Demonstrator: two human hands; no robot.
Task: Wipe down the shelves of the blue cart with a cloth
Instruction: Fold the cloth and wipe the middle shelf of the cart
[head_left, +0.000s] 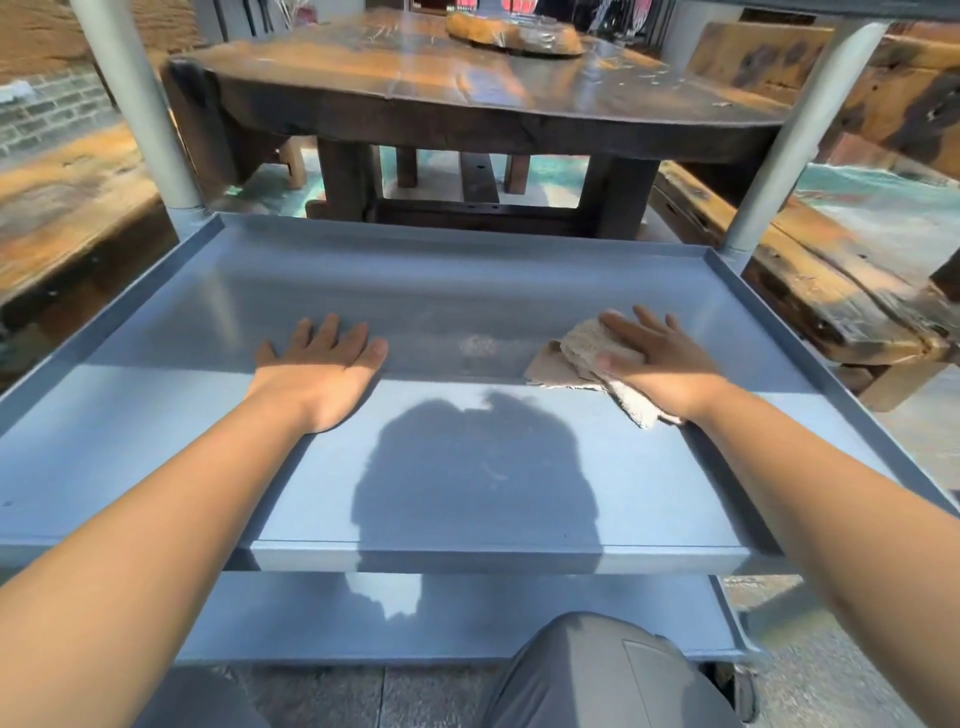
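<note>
The middle shelf (457, 291) is being wiped, the cloth (587, 358) pressed flat under the spread right hand (660, 358), a dusty-looking patch (478, 344) probably to be covered next.

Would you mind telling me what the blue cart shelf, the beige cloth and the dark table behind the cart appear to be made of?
Blue cart shelf: probably painted sheet metal, given its smooth satin sheen and thin folded rim. Beige cloth: a coarse woven or knitted fabric, nubbly with frayed edges. Dark table: thick, weathered wood with visible grain and a glossy, worn top.
</note>
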